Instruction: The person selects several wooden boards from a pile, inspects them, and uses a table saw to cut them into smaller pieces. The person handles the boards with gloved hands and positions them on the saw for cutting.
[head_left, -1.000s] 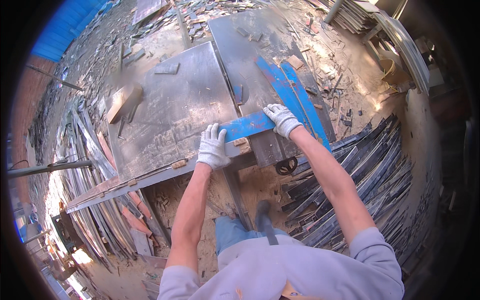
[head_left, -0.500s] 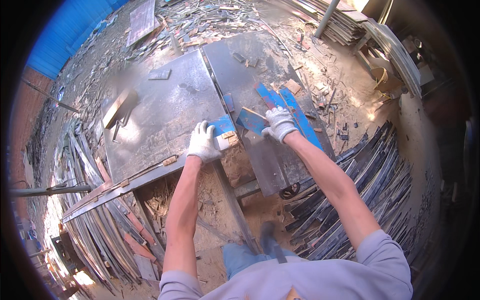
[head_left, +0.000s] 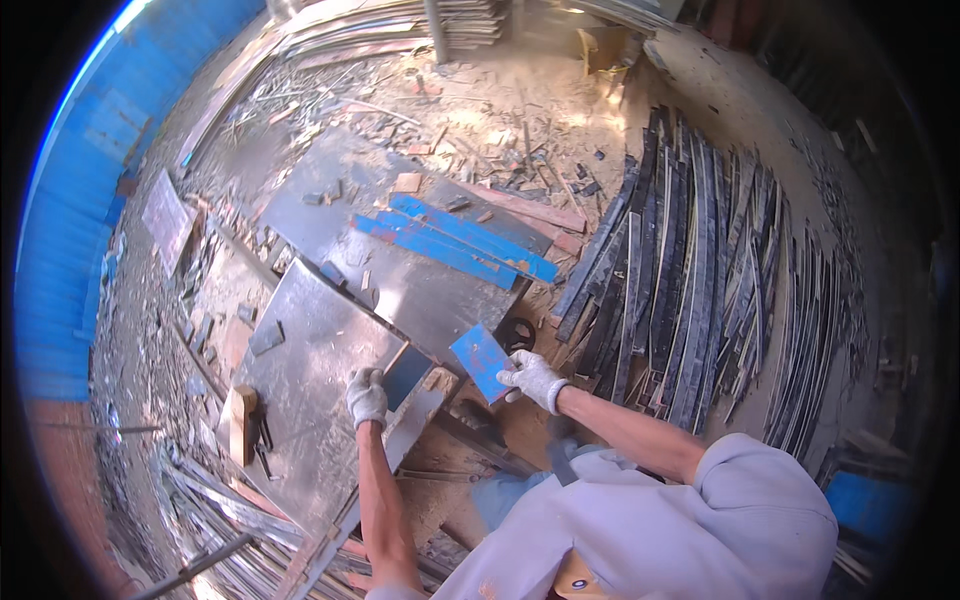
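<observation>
Blue plate piece point(head_left: 481, 361) sits pinched in right grip point(head_left: 530, 378); left grip point(head_left: 367, 396) presses flat on steel table point(head_left: 300, 370).

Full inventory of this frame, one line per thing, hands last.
blue cut piece: one, blue, held off the table's near corner.
dark offcut: one, dark blue-grey, on the table edge by the left hand.
metal table: one, grey steel, centre-left.
blue strips: several, blue, lying on the far table top.
wooden block: one, tan, on the table's left edge.
dark strips: a large pile, black-grey, on the ground to the right.
blue wall: one, blue, far left.
scrap litter: many pieces, mixed colours, on the ground beyond the table.
left hand: white glove, resting on the table.
right hand: white glove, gripping the blue cut piece.
</observation>
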